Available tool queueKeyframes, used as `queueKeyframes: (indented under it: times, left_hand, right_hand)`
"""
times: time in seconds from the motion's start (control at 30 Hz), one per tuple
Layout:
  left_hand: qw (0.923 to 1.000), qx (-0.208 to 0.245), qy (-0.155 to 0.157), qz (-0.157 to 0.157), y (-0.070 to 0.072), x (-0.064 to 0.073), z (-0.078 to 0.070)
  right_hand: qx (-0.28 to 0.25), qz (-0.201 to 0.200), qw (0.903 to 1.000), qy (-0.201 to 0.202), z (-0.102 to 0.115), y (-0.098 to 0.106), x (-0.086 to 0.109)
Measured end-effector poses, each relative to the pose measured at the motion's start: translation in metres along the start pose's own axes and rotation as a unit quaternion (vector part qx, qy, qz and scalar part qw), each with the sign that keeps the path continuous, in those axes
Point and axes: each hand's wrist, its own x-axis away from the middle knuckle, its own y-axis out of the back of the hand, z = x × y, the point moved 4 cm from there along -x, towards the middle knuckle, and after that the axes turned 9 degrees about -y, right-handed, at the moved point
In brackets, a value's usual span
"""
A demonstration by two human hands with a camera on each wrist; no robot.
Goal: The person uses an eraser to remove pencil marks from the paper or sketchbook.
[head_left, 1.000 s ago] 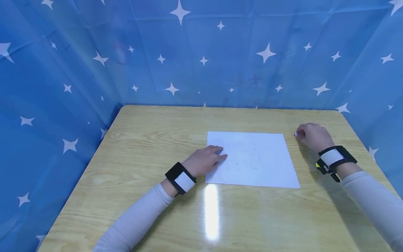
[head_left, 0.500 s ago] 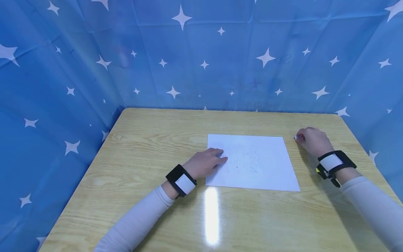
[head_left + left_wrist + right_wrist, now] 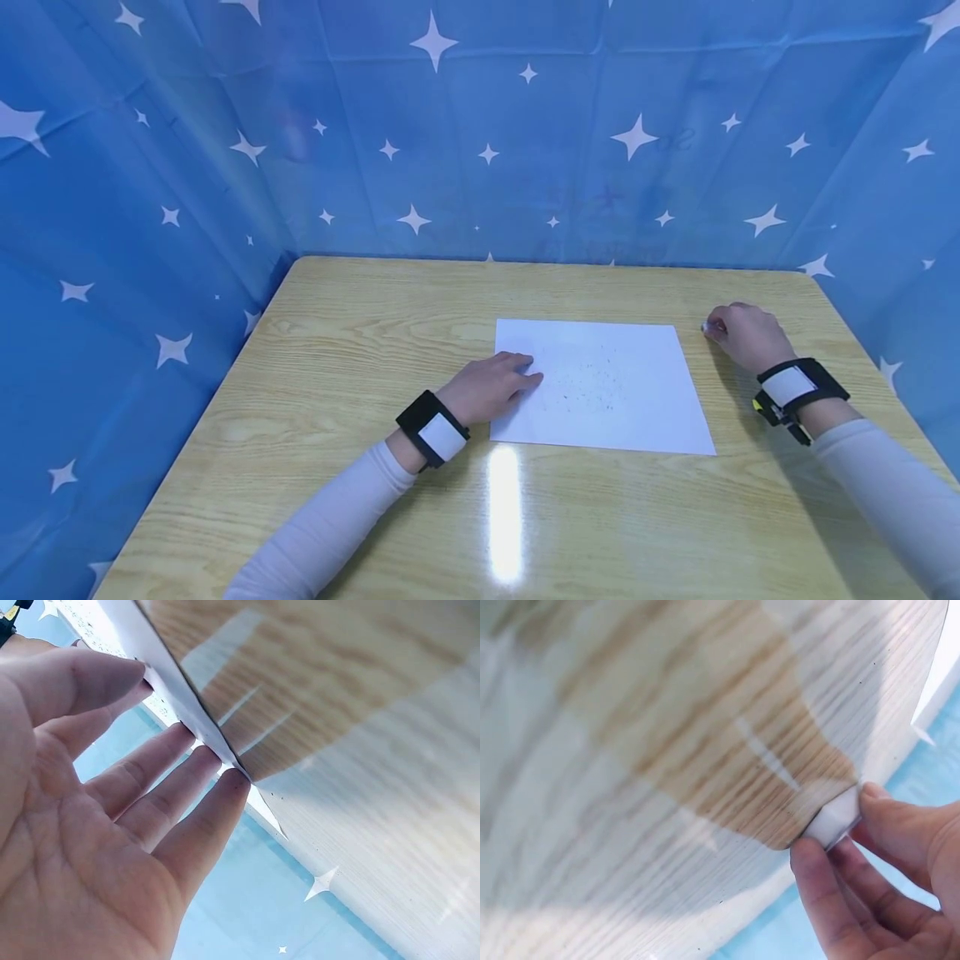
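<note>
A white sheet of paper [image 3: 622,367] lies on the wooden table, with small dark specks scattered over its middle. My left hand [image 3: 491,386] rests on the sheet's left edge, fingers extended; in the left wrist view its fingertips [image 3: 238,778] touch the paper along that edge. To the right of the sheet, my right hand [image 3: 750,335] pinches a small white block that looks like an eraser [image 3: 835,817] between thumb and fingers. The block is at the table surface in the right wrist view; the head view shows only a bit of it.
The wooden table [image 3: 360,333] has rounded far corners, and a bright light reflection shows in front of the paper. A blue curtain [image 3: 450,100] with white stars hangs behind and beside the table. Both wrists wear black straps [image 3: 432,427].
The head view has tilted slightly, so everything sits a little lower in it. Both hands keep their places, the left on the paper and the right with the eraser.
</note>
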Motion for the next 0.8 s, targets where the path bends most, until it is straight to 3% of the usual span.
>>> queueKeyframes:
  times: [0.5,0.63,0.8]
  left_hand:
    - [1.0,0.006,-0.001,-0.007,0.0,0.003,0.003]
    - [0.9999,0.006,-0.004,-0.009,0.005,0.01,0.002]
    - [0.9995,0.013,0.029,-0.002,0.024,0.019,0.009]
  right_hand:
    - [0.01,0.01,0.9999,0.007,0.002,-0.002,-0.004]
    - [0.035,0.029,0.9987,0.024,0.009,0.003,0.007]
    - [0.017,0.023,0.9966,0.077,0.038,0.023,0.03]
